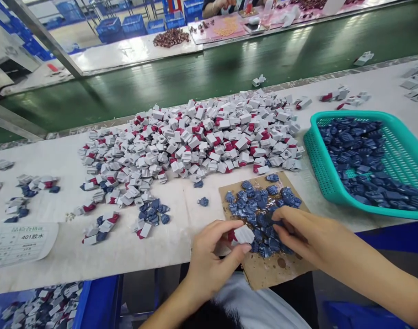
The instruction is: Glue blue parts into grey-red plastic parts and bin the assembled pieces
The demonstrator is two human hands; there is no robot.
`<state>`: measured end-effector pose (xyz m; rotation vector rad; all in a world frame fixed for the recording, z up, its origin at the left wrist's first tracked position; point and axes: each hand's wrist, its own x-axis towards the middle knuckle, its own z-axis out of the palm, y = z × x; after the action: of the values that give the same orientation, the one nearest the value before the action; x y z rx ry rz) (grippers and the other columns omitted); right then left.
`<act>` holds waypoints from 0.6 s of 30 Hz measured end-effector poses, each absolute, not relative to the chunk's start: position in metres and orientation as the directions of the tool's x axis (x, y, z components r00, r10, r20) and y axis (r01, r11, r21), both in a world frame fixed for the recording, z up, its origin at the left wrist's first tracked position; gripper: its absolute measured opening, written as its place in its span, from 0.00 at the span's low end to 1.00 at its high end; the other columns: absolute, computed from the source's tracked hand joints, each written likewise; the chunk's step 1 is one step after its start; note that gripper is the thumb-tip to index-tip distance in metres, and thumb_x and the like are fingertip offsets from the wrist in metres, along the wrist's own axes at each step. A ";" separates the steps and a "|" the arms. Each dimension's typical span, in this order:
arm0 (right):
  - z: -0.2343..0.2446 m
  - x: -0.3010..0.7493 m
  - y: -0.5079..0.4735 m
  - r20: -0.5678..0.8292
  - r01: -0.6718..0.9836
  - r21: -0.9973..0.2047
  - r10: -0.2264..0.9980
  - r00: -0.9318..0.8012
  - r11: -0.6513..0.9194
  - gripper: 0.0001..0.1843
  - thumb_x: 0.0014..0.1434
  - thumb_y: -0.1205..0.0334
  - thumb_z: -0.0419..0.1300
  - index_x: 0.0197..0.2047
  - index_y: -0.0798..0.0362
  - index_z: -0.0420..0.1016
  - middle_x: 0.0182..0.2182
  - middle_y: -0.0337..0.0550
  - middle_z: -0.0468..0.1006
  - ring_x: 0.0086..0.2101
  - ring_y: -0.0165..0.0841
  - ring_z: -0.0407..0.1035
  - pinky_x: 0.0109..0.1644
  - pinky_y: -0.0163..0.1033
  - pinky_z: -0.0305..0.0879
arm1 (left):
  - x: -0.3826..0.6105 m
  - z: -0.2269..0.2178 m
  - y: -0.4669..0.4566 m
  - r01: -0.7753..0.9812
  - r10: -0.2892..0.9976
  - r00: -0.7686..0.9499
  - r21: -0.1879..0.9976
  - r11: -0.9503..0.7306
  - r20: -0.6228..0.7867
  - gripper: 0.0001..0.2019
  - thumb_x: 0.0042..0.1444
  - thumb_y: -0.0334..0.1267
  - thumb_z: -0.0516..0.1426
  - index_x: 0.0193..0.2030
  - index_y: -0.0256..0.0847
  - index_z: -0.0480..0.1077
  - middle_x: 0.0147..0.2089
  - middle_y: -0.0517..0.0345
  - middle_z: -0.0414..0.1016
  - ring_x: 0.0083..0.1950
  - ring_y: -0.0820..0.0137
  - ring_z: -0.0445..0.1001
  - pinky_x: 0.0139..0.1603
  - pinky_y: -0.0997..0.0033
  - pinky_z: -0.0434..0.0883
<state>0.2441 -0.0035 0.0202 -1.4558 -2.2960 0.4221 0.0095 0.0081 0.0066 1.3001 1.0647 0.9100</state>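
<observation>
Between the thumb and fingers of my left hand is a white and dark red plastic part, held over the near left side of a cardboard sheet. My right hand reaches down onto the cardboard, its fingertips pinched at a dark blue fist-shaped piece. Several more blue pieces lie spread on the cardboard, which looks wet and stained. Beyond both hands rises a large heap of white and red parts.
A teal basket of dark blue pieces stands at the right. A green conveyor belt runs behind the table. Small part clusters and a printed label lie at left, above a blue bin. Another person sits across the belt.
</observation>
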 end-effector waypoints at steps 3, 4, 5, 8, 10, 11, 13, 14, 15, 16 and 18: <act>0.019 0.245 -0.001 0.113 0.784 -0.493 0.922 -0.371 0.376 0.10 0.71 0.64 0.48 0.36 0.50 0.64 0.28 0.37 0.75 0.24 0.30 0.71 0.25 0.34 0.60 | 0.006 0.006 0.010 0.023 0.957 0.259 0.991 0.133 -0.134 0.12 0.53 0.40 0.70 0.45 0.46 0.84 0.37 0.52 0.82 0.37 0.68 0.79 0.37 0.75 0.77; 0.019 0.246 -0.001 0.093 0.784 -0.499 0.923 -0.375 0.369 0.11 0.71 0.63 0.48 0.36 0.50 0.64 0.28 0.38 0.75 0.24 0.31 0.71 0.25 0.35 0.60 | 0.006 0.006 0.010 0.015 0.957 0.256 0.990 0.137 -0.136 0.12 0.53 0.40 0.70 0.45 0.46 0.84 0.37 0.52 0.82 0.37 0.68 0.79 0.37 0.75 0.77; 0.020 0.247 0.000 0.067 0.784 -0.505 0.922 -0.381 0.360 0.12 0.71 0.63 0.47 0.35 0.50 0.64 0.28 0.39 0.75 0.24 0.31 0.71 0.25 0.35 0.59 | 0.006 0.005 0.009 0.010 0.957 0.253 0.990 0.141 -0.139 0.12 0.53 0.39 0.70 0.45 0.46 0.84 0.37 0.52 0.82 0.37 0.68 0.79 0.37 0.75 0.77; 0.021 0.249 0.003 -0.015 0.778 -0.528 0.912 -0.410 0.341 0.12 0.70 0.63 0.48 0.32 0.50 0.62 0.24 0.37 0.71 0.21 0.31 0.67 0.24 0.35 0.55 | 0.007 0.005 0.009 -0.010 0.956 0.247 0.986 0.164 -0.157 0.12 0.53 0.39 0.70 0.45 0.45 0.84 0.39 0.52 0.82 0.38 0.68 0.78 0.37 0.75 0.78; 0.020 0.250 0.006 -0.028 0.771 -0.543 0.910 -0.413 0.332 0.13 0.70 0.62 0.48 0.31 0.50 0.61 0.23 0.36 0.69 0.20 0.30 0.64 0.24 0.35 0.53 | 0.008 0.006 0.010 -0.056 0.946 0.252 0.973 0.226 -0.205 0.12 0.53 0.39 0.70 0.45 0.45 0.83 0.39 0.52 0.83 0.39 0.68 0.79 0.37 0.75 0.78; 0.020 0.250 0.007 -0.026 0.768 -0.550 0.912 -0.409 0.328 0.13 0.70 0.62 0.48 0.31 0.50 0.61 0.23 0.37 0.69 0.21 0.29 0.64 0.24 0.35 0.53 | 0.008 0.007 0.010 -0.096 0.935 0.260 0.957 0.275 -0.243 0.12 0.52 0.39 0.71 0.45 0.44 0.83 0.39 0.52 0.83 0.39 0.68 0.80 0.37 0.75 0.78; 0.019 0.251 0.008 -0.014 0.765 -0.560 0.919 -0.394 0.319 0.13 0.69 0.61 0.47 0.32 0.51 0.63 0.24 0.37 0.69 0.21 0.29 0.63 0.25 0.35 0.54 | 0.008 0.009 0.012 -0.194 0.900 0.289 0.901 0.389 -0.326 0.13 0.50 0.40 0.72 0.43 0.43 0.82 0.38 0.54 0.84 0.38 0.69 0.81 0.38 0.77 0.78; 0.019 0.252 0.008 -0.013 0.761 -0.568 0.921 -0.389 0.314 0.13 0.69 0.61 0.48 0.32 0.51 0.64 0.24 0.37 0.69 0.21 0.29 0.63 0.25 0.34 0.55 | 0.008 0.011 0.013 -0.245 0.883 0.304 0.866 0.436 -0.358 0.14 0.49 0.40 0.73 0.41 0.43 0.81 0.37 0.55 0.85 0.37 0.71 0.82 0.37 0.78 0.77; 0.019 0.253 0.008 -0.019 0.755 -0.581 0.923 -0.385 0.303 0.12 0.69 0.61 0.49 0.32 0.51 0.65 0.23 0.36 0.68 0.21 0.28 0.62 0.25 0.34 0.54 | 0.009 0.013 0.014 -0.295 0.871 0.311 0.833 0.468 -0.380 0.14 0.47 0.41 0.75 0.40 0.43 0.81 0.35 0.57 0.85 0.35 0.72 0.82 0.36 0.79 0.77; 0.020 0.254 0.007 -0.038 0.748 -0.604 0.928 -0.371 0.275 0.12 0.69 0.60 0.50 0.33 0.51 0.66 0.21 0.35 0.66 0.20 0.28 0.60 0.25 0.34 0.54 | 0.010 0.014 0.015 -0.340 0.864 0.314 0.803 0.489 -0.393 0.15 0.45 0.41 0.75 0.39 0.42 0.81 0.34 0.58 0.84 0.33 0.74 0.81 0.34 0.81 0.76; 0.025 0.257 0.004 -0.109 0.713 -0.684 0.945 -0.308 0.154 0.12 0.70 0.55 0.53 0.35 0.50 0.70 0.20 0.34 0.64 0.20 0.28 0.60 0.24 0.33 0.55 | 0.012 0.017 0.016 -0.405 0.855 0.312 0.756 0.514 -0.414 0.17 0.42 0.42 0.77 0.38 0.42 0.80 0.30 0.61 0.83 0.29 0.76 0.79 0.30 0.83 0.75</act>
<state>0.2571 0.0042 0.0246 -1.5887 -2.0919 0.9314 0.0122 0.0164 0.0170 0.5866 0.9064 0.8975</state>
